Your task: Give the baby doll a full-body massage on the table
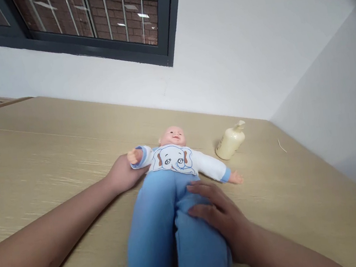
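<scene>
A baby doll (pixel 173 158) lies on its back on the wooden table, head away from me, in a white top with an elephant face and blue trousers (pixel 152 212). My left hand (pixel 127 173) is at the doll's side beneath its raised arm; its fingers are hidden behind the doll. My right hand (pixel 221 216) rests on the trousers at the upper leg, fingers apart and lying over the cloth. The doll's other arm stretches out to the right over the table.
A cream pump bottle (pixel 230 143) stands right of the doll's head. A thin pale strip (pixel 281 145) lies farther right on the table (pixel 50 147). Behind are a white wall (pixel 220 57) and a dark-framed barred window (pixel 166 51).
</scene>
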A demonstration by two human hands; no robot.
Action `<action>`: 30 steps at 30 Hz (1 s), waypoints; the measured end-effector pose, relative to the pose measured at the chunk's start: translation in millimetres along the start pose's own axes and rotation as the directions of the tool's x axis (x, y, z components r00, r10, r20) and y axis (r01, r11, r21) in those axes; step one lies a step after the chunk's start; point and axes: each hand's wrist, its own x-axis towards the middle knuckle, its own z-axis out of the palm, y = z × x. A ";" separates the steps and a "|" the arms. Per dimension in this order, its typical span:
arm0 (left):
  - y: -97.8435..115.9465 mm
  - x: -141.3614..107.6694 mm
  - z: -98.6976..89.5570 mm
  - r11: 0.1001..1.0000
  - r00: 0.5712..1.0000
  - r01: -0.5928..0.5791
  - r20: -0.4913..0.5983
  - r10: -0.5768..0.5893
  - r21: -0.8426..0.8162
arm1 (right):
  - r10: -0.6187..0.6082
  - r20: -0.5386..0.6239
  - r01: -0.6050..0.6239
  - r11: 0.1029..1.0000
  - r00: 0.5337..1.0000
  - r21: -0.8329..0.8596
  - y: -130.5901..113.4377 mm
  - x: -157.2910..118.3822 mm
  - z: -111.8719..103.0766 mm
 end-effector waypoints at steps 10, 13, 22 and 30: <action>16.5 -8.9 5.3 0.875 0.974 -0.224 0.132 0.185 0.428 | 0.866 -0.032 -0.608 0.377 0.500 0.699 4.8 32.8 5.1; 16.7 -7.8 6.4 0.872 0.973 -0.230 0.128 0.193 0.432 | 0.839 -0.039 -0.607 0.424 0.543 0.672 12.3 36.8 5.8; 9.6 -6.9 3.4 0.989 0.999 -0.051 -0.003 0.052 0.137 | 0.195 -0.004 -0.193 0.973 0.981 0.130 14.8 7.0 -9.0; -10.1 7.2 -1.6 0.887 0.991 0.131 0.063 -0.115 -0.443 | -0.250 0.191 0.280 0.949 0.949 -0.148 0.3 6.6 -4.0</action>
